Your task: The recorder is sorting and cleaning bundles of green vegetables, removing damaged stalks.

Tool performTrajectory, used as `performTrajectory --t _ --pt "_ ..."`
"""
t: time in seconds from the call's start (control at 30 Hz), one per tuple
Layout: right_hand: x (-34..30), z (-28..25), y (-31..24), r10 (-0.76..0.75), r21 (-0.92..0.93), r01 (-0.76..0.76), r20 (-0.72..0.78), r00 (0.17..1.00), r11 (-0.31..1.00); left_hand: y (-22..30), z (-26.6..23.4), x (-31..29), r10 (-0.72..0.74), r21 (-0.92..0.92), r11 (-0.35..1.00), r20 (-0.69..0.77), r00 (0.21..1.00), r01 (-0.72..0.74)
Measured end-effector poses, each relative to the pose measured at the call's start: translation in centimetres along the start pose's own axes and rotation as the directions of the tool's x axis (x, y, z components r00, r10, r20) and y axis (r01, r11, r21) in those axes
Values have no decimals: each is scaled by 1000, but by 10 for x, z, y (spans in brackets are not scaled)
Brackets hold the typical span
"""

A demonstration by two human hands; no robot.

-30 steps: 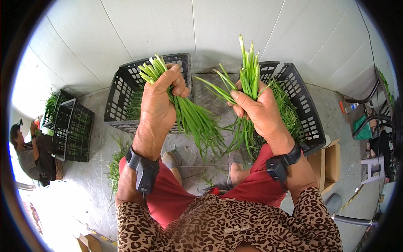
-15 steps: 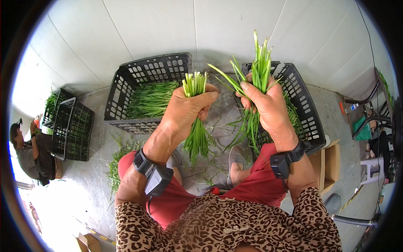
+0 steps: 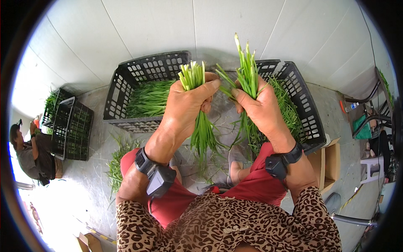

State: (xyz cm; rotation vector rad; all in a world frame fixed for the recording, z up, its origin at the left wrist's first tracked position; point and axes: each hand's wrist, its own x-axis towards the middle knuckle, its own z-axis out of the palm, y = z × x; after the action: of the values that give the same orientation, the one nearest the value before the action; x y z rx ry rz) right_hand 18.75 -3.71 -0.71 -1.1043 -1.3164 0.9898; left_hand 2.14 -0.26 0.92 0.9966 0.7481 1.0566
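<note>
My left hand [image 3: 189, 98] is closed around a bunch of chives [image 3: 194, 75], its pale cut ends up and its green leaves hanging below the fist. A short way to the right, my right hand [image 3: 262, 105] grips a looser bunch of chives [image 3: 248, 71], with stems standing above the thumb at uneven heights. A few stalks from this bunch lean left, and the fingertips of both hands are near one another there. Behind my left hand, a black plastic crate [image 3: 112, 103] holds chives laid lengthwise. Another black crate [image 3: 308, 113], partly behind my right arm, holds loose chives.
Scattered leaves and a pile of chives [image 3: 119, 161] lie on the floor by my left leg. A cardboard box [image 3: 331, 164] stands right of my right knee. At far left, a person [image 3: 31, 151] sits beside stacked black crates [image 3: 75, 130]. A pale wall [image 3: 168, 29] rises behind.
My right hand has moved left and slightly down with its bunch, closer to my left hand. The left bunch has risen slightly, and its leaves swing to the right.
</note>
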Motion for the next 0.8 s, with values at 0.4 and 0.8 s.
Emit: performTrajectory --t 0.4,0.8 --pt "1 0 12 -123 -211 116 -18 992 971 -8 3 5 52 160 986 -23 998 -47" --pt "2 -6 4 -56 -171 63 45 997 983 -4 -6 6 -10 96 995 21 1000 8"
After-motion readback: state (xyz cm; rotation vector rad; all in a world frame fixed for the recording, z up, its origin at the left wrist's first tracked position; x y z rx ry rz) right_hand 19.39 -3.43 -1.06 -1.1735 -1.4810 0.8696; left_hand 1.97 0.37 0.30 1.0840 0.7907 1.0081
